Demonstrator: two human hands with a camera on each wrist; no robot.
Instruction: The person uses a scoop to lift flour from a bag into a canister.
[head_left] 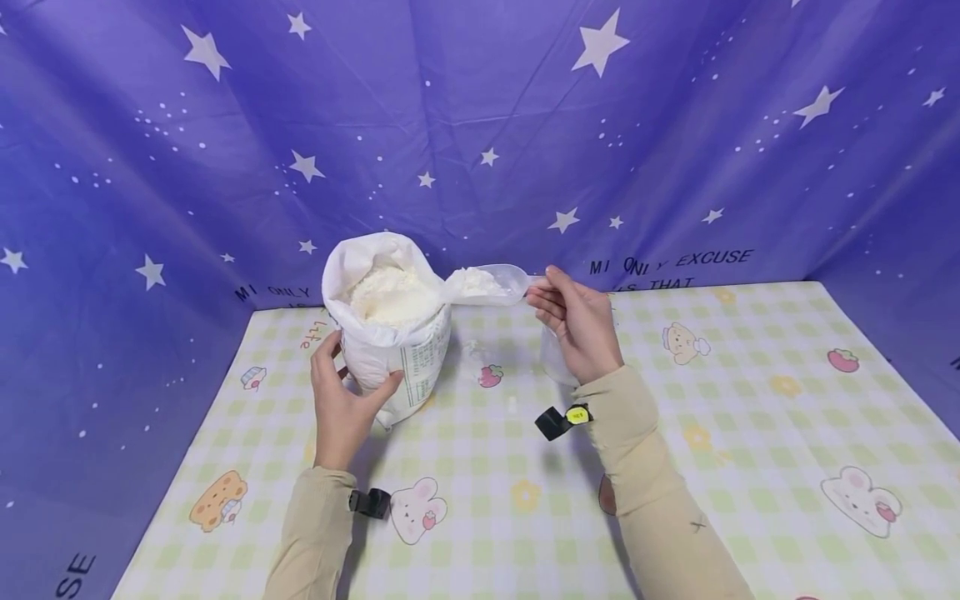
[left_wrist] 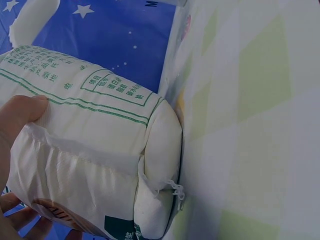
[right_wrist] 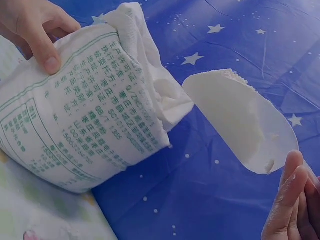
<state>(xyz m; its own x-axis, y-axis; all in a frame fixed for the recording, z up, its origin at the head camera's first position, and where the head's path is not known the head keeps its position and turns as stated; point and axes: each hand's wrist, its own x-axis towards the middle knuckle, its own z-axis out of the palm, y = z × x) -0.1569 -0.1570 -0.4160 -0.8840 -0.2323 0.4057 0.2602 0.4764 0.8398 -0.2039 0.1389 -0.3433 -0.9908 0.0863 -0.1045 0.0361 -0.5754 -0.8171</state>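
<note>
A white cloth bag (head_left: 426, 350) with green print stands upright, its top rolled open on white powder (head_left: 393, 296). The left hand (head_left: 345, 408) grips the bag's near side, thumb on the print in the left wrist view. By its handle the right hand (head_left: 581, 325) pinches a clear scoop (head_left: 510, 283), level and loaded with powder (right_wrist: 230, 110), just right of the bag's rim. Behind the right hand, a clear container (head_left: 553, 358) is partly hidden on the table.
A checked cloth with cartoon prints (head_left: 480, 467) covers the table. Some spilled powder (head_left: 474, 350) lies right of the bag. A blue curtain with stars (head_left: 480, 100) hangs close behind the bag.
</note>
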